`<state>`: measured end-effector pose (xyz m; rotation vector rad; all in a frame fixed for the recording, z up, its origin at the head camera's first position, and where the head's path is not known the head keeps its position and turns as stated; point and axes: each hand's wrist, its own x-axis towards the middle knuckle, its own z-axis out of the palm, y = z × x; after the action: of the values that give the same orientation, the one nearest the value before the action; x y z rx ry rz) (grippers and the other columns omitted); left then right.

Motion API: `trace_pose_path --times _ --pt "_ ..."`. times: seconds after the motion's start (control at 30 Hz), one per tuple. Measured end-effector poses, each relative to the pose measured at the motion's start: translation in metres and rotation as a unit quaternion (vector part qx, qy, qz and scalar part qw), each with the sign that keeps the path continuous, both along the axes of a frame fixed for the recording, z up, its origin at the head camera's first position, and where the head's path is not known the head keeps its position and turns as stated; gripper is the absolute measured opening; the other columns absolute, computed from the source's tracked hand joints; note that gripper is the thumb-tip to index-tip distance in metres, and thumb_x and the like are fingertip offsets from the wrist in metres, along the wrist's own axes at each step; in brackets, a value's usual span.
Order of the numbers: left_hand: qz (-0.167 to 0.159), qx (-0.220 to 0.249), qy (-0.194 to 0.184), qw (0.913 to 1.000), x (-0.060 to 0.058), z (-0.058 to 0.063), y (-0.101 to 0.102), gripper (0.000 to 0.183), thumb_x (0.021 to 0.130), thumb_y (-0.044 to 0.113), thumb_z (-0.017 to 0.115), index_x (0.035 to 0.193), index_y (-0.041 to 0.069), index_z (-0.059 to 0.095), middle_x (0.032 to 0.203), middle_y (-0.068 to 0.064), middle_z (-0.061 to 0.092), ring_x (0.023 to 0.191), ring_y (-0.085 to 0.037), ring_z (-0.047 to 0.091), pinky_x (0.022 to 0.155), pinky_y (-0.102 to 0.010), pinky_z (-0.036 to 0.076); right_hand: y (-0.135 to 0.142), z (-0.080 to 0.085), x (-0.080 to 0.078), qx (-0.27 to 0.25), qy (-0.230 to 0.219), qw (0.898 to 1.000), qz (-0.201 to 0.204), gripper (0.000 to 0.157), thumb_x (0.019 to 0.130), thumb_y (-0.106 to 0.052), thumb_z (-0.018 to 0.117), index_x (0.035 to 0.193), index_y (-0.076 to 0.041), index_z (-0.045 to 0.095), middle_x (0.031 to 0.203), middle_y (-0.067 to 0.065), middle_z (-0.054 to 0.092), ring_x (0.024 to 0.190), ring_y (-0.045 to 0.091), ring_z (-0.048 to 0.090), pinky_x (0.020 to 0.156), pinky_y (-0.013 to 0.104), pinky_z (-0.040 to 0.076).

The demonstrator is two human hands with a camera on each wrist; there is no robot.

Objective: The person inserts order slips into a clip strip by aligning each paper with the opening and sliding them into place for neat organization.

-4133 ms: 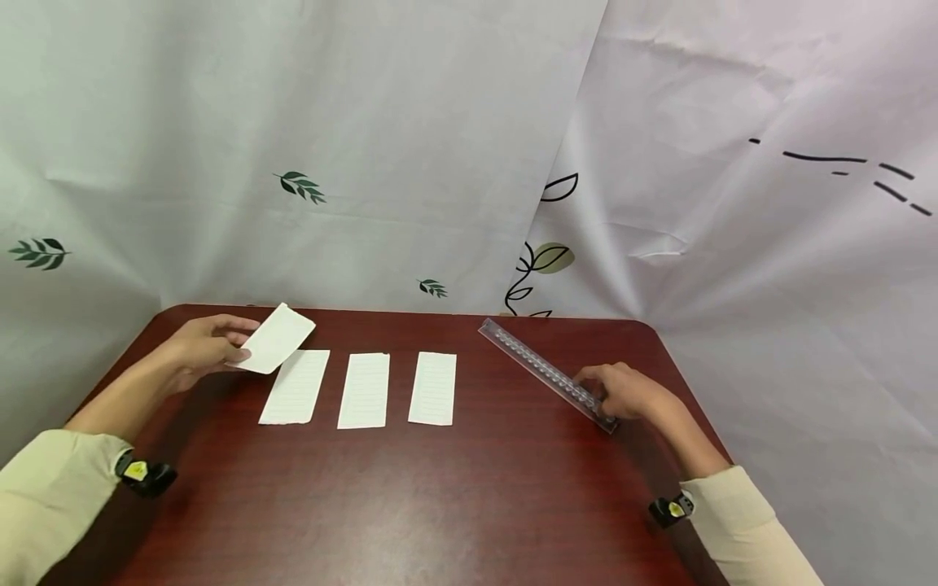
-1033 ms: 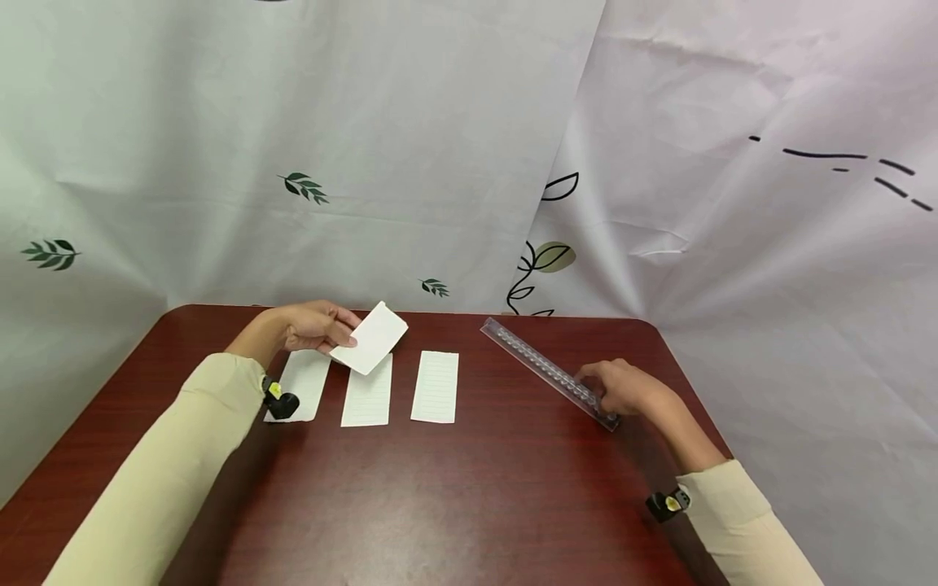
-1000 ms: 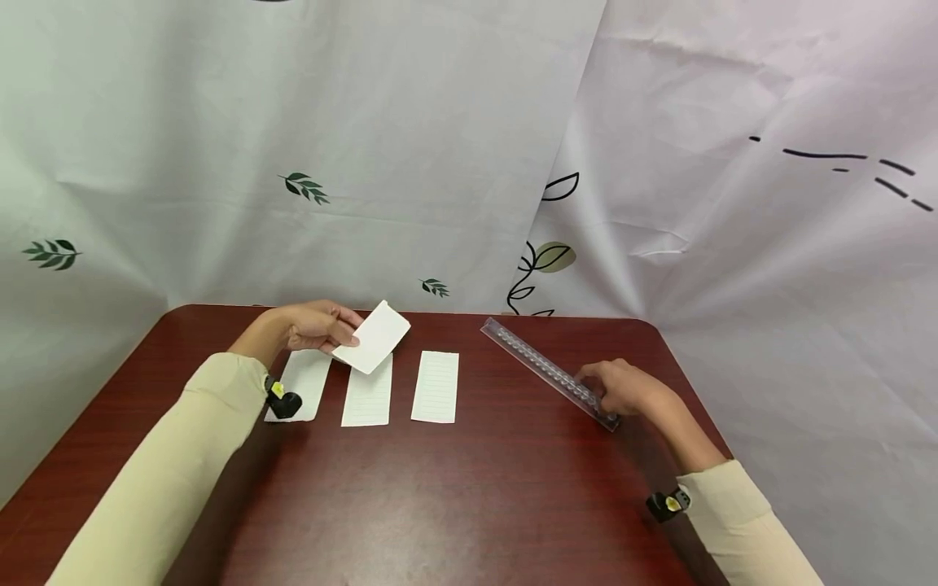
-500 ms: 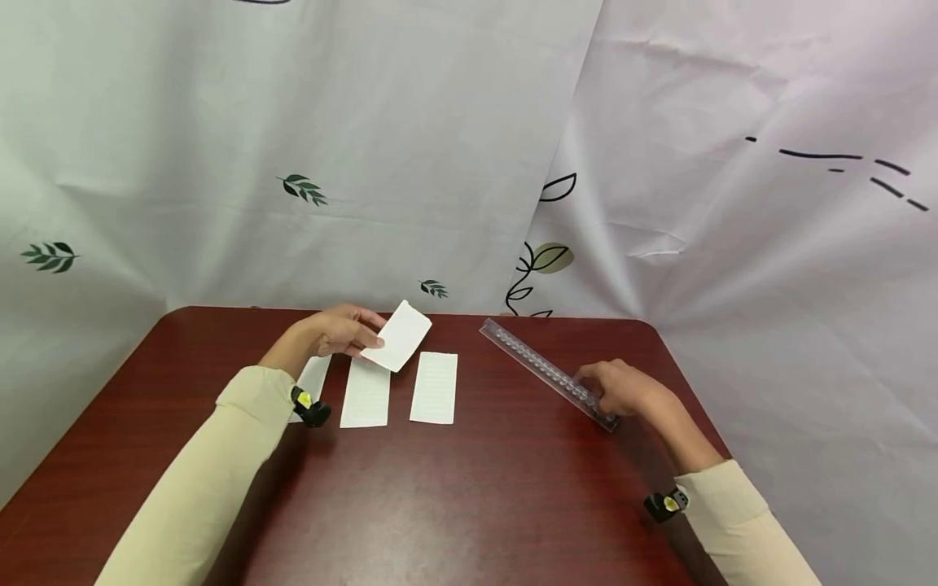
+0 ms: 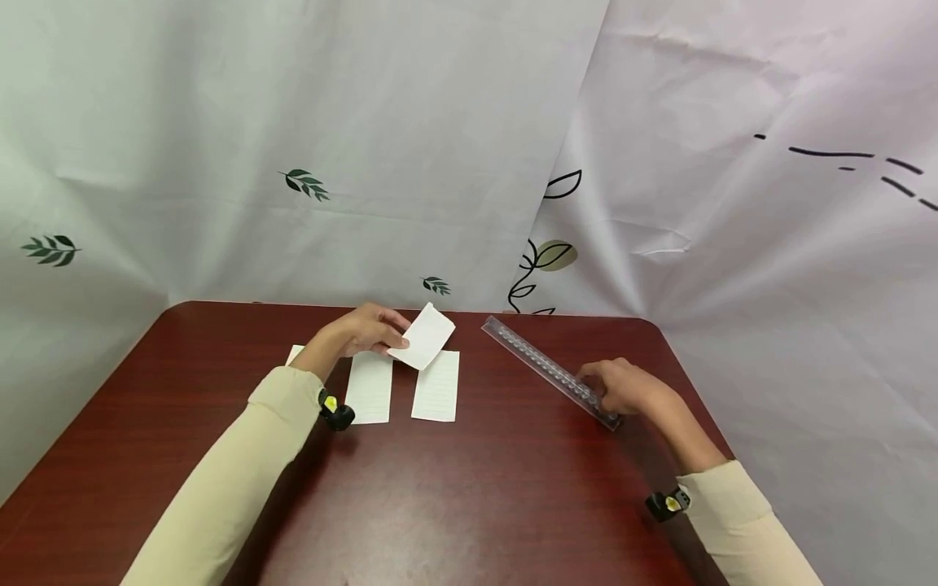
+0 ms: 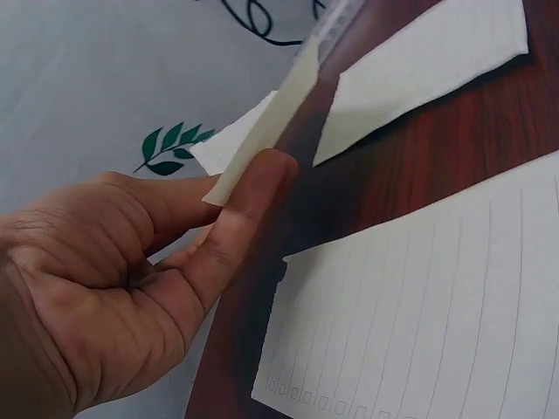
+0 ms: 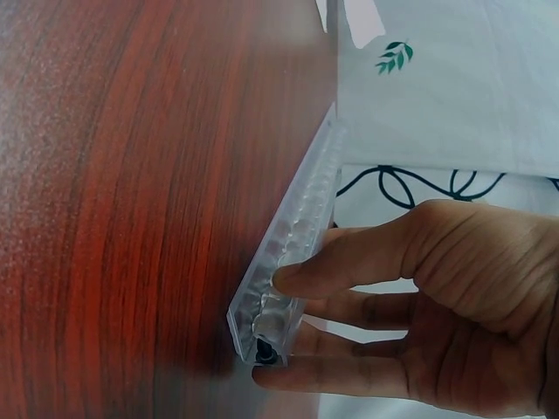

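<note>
Over the back half of the dark red table (image 5: 476, 488), the left hand (image 5: 362, 330) was the one I had my eye on, and it had a white paper (image 5: 425, 335) pinched between thumb and fingers! Up off the surface it hung, tilted, and from my head view its lower corner cut across the top of the right-hand slip (image 5: 437, 392). One sheet or several together? From where I sat, I could not tell.

Just left of that, the middle slip (image 5: 370, 391) lay flat, and my left wrist view gave me its ruled lines and a row of tiny printed boxes along one edge. Further left again, the third slip (image 5: 294, 353) showed me only a corner, the rest hidden behind the forearm.

Across to the other side, and what a steady picture: the right hand (image 5: 624, 387) gripped the near end of a clear plastic case (image 5: 535, 358), thumb on one face, fingers round the other. That case ran slantwise, its far end near the back edge, well apart from the hand with the paper. Inside I made out a row of see-through bumps. Behind it all rose a pale cloth backdrop (image 5: 403, 122), printed with green leaf sprigs.
</note>
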<state>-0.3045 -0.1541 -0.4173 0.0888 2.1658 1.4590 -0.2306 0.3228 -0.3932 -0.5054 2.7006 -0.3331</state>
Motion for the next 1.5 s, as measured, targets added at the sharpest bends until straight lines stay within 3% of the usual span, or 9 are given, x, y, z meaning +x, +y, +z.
trace_pose_path --times 0.17,0.37,0.67,1.1,1.3,1.5 --pt "0.011 -0.013 0.011 0.9998 -0.004 -0.003 0.007 0.053 0.102 0.002 0.081 0.151 -0.003 0.065 0.118 -0.010 0.073 0.092 -0.014 0.072 0.080 -0.025 0.061 0.001 0.000 0.000 0.004 -0.001 1.000 -0.002 0.066 0.078 0.018 0.065 0.139 -0.007 0.074 0.105 0.010 0.072 0.089 0.023 0.062 0.063 0.030 0.052" --pt "0.016 0.001 0.016 0.9997 -0.008 -0.003 0.015 0.060 0.102 0.002 0.082 0.158 0.002 0.061 0.131 -0.017 0.074 0.100 -0.017 0.075 0.090 -0.029 0.064 0.000 -0.001 -0.001 0.001 -0.001 1.000 -0.004 0.067 0.078 0.018 0.066 0.140 -0.007 0.074 0.111 0.012 0.073 0.092 0.024 0.062 0.062 0.030 0.052" --pt "0.016 0.030 0.020 0.9992 -0.015 -0.006 0.029 0.060 0.099 -0.003 0.082 0.156 -0.002 0.063 0.104 -0.007 0.081 0.086 -0.011 0.072 0.075 -0.024 0.061 0.001 -0.001 -0.001 -0.004 -0.005 1.000 -0.006 0.069 0.077 0.019 0.064 0.140 -0.007 0.074 0.107 0.011 0.070 0.085 0.021 0.062 0.058 0.030 0.052" --pt "0.009 0.026 0.012 0.9995 -0.020 -0.010 0.054 0.050 0.102 0.000 0.080 0.151 0.004 0.069 0.118 -0.011 0.081 0.095 -0.014 0.074 0.078 -0.027 0.063 0.002 0.001 -0.002 -0.011 -0.016 1.000 -0.006 0.066 0.080 0.018 0.066 0.141 -0.008 0.074 0.106 0.012 0.072 0.078 0.019 0.064 0.059 0.031 0.056" --pt "0.013 0.037 0.011 0.9992 -0.021 -0.009 0.063 0.050 0.102 -0.001 0.080 0.151 0.003 0.070 0.109 -0.007 0.080 0.090 -0.013 0.072 0.076 -0.026 0.061 0.003 0.002 -0.003 -0.020 -0.023 0.999 -0.011 0.067 0.082 0.018 0.066 0.143 -0.008 0.073 0.107 0.013 0.072 0.069 0.017 0.065 0.058 0.031 0.056" --pt "0.023 0.054 -0.004 0.9983 -0.021 -0.011 0.071 0.049 0.101 -0.004 0.080 0.149 0.002 0.070 0.104 -0.006 0.078 0.083 -0.013 0.073 0.068 -0.025 0.061 0.005 0.001 -0.005 -0.026 -0.024 0.999 -0.006 0.064 0.083 0.018 0.067 0.142 -0.007 0.075 0.102 0.011 0.073 0.077 0.018 0.065 0.059 0.031 0.056"
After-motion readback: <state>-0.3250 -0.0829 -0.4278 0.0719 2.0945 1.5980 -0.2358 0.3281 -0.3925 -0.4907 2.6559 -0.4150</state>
